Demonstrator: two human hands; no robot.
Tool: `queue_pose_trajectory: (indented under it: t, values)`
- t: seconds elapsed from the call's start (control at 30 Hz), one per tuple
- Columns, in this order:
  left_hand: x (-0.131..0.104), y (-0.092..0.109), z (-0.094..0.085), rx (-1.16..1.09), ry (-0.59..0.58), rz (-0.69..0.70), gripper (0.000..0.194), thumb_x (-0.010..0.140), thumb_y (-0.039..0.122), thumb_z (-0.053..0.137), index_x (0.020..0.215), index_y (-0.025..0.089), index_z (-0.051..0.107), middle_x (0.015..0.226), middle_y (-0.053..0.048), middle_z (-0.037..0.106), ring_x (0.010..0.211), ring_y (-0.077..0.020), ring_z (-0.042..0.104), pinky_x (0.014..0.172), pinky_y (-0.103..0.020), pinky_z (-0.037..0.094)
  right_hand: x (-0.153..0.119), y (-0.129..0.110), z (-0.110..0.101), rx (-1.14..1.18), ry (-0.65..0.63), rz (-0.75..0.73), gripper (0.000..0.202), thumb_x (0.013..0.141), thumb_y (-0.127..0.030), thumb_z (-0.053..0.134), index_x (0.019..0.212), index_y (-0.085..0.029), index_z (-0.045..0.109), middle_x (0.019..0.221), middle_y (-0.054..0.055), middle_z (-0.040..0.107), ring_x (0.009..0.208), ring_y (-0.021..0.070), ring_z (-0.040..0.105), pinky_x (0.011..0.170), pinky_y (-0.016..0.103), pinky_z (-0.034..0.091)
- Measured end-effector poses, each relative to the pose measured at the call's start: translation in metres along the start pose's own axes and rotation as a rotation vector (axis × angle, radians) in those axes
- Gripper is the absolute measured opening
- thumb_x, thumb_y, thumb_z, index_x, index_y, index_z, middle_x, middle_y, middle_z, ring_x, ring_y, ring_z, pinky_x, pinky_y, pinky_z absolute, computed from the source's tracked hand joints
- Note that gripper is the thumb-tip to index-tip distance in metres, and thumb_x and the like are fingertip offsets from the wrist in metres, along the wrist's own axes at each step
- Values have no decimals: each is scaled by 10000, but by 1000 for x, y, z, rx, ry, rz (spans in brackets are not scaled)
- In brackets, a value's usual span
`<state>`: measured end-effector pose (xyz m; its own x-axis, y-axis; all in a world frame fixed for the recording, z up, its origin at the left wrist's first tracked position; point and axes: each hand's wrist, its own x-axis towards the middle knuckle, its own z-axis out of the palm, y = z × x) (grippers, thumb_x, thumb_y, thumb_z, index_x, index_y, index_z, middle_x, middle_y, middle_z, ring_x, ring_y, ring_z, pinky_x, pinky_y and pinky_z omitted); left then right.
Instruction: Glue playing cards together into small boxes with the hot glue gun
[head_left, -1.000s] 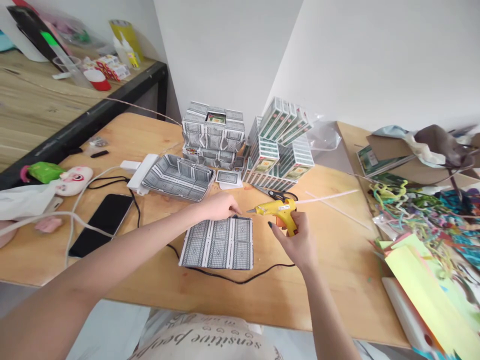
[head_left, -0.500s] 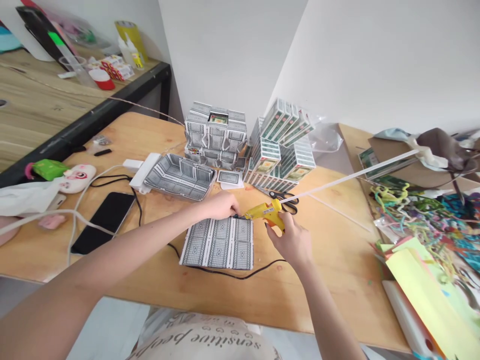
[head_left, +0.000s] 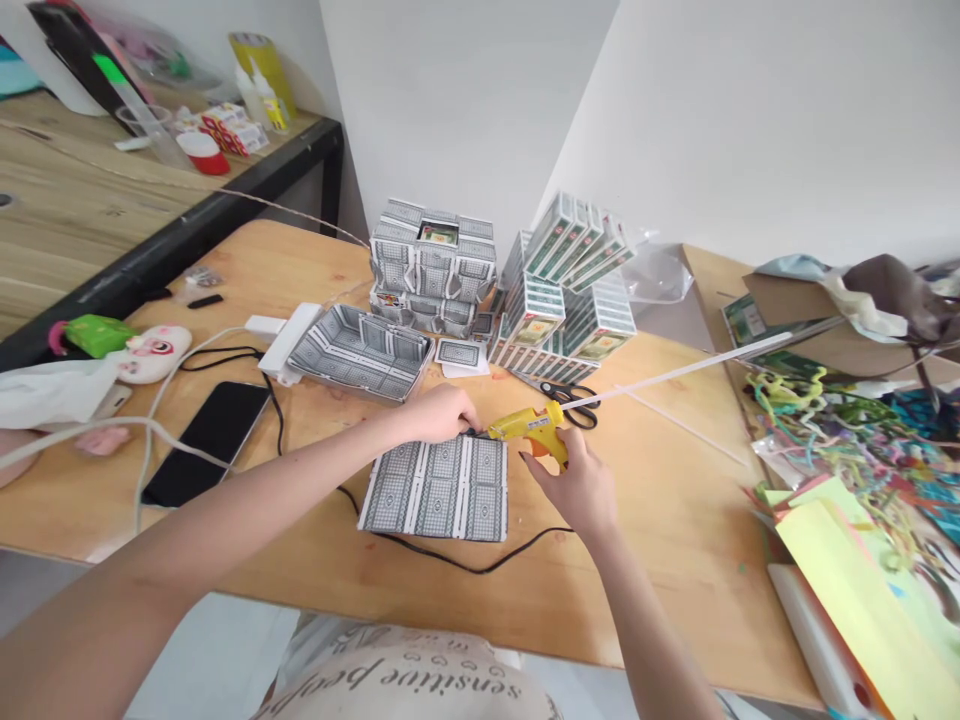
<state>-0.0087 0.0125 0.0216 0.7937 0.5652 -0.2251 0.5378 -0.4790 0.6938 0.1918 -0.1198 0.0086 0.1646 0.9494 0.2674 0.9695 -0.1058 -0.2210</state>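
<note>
My right hand (head_left: 581, 482) is wrapped round a yellow hot glue gun (head_left: 534, 424). A long white glue stick (head_left: 667, 378) juts from its back, up to the right. The nozzle points left, at the far edge of a flat panel of grey patterned playing cards (head_left: 442, 490). At that edge my left hand (head_left: 442, 412) is closed, its fingertips pinched beside the nozzle. A small dark strip shows there, but what the fingers grip is mostly hidden. The gun's black cord (head_left: 480, 568) runs along the panel's near side.
Behind the hands are an open card tray (head_left: 360, 375), a card-covered box (head_left: 433, 255), stacked card boxes (head_left: 566, 300) and black scissors (head_left: 574, 400). A phone (head_left: 206, 445) lies left. Pipe cleaners (head_left: 832, 430) and coloured paper (head_left: 847, 570) crowd the right.
The glue gun has tilted slightly, and the glue stick's far end has swung lower and to the left. My left hand stays almost in place at the panel's far edge.
</note>
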Motion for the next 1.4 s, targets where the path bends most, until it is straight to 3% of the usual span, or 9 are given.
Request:
queue_pose_trajectory:
  t: [0.2,0.43,0.73,1.0,1.23,1.4]
  values:
    - [-1,0,0,10,24,-8,300,736,65,488,833,222,724,860,-1,724,842,-157,648,767,-247,448,1,1,3,-63,63,-62,393,718,-565,514,854,-196,511,678,24,626,441,134,533,404,223,267]
    - [-2,1,0,3,54,-18,229,728,99,532,848,188,706,861,-28,721,803,-167,652,706,-246,459,-1,0,5,-63,89,-97,200,780,-384,466,818,-194,513,624,2,584,408,110,486,393,214,264]
    - [-3,3,-1,-12,57,-46,203,705,89,522,807,164,681,810,-34,721,738,-160,653,667,-241,460,-3,4,1,-13,53,-150,146,816,-300,423,850,-191,514,621,4,585,418,104,478,422,211,311]
    - [-4,4,-1,0,66,-47,215,716,90,512,796,177,691,821,-29,718,741,-159,646,658,-237,454,0,6,-4,14,4,-184,154,820,-249,407,911,-192,517,753,35,628,470,111,520,461,217,347]
    - [-4,4,-2,10,70,-9,221,717,86,515,792,184,699,832,-19,718,760,-157,644,676,-240,451,-2,6,-1,27,13,-145,156,822,-306,423,888,-203,520,707,17,618,465,110,524,442,214,333]
    - [-4,4,-2,17,48,-18,251,724,74,502,824,179,706,854,-28,719,787,-164,647,702,-249,451,-4,3,4,-18,64,-92,341,772,-520,483,867,-195,520,636,11,604,432,119,519,410,220,299]
